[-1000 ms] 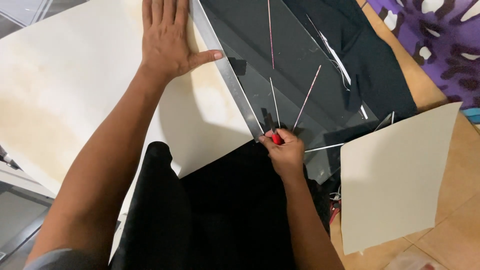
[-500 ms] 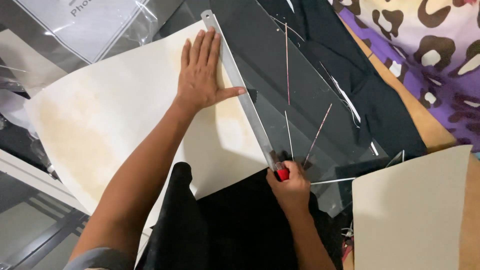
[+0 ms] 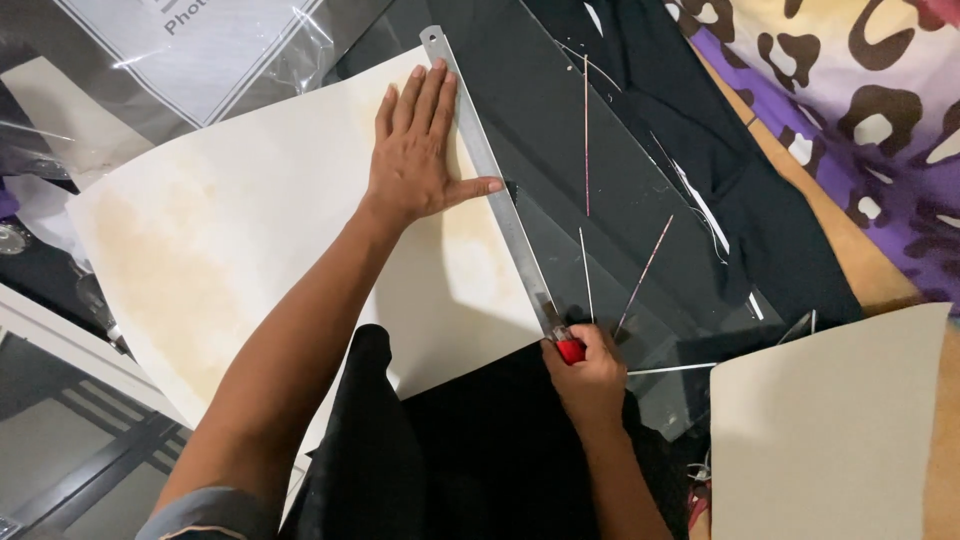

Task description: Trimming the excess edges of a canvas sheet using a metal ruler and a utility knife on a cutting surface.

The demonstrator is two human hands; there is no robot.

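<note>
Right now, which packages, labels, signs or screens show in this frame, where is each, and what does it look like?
Clear plastic bag: top left, above the cream sheet pressed by the left hand; crinkled, glossy, see-through.
Printed sheet: inside that bag; a tilted white rectangle with a thin dark border and dark lettering, cut off by the top edge.
No signs or screens in view.

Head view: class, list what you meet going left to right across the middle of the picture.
Stained cream sheet → left hand → metal ruler → right hand on a red-handled cutter → dark glass sheet → black cloth → purple spotted fabric.
</note>
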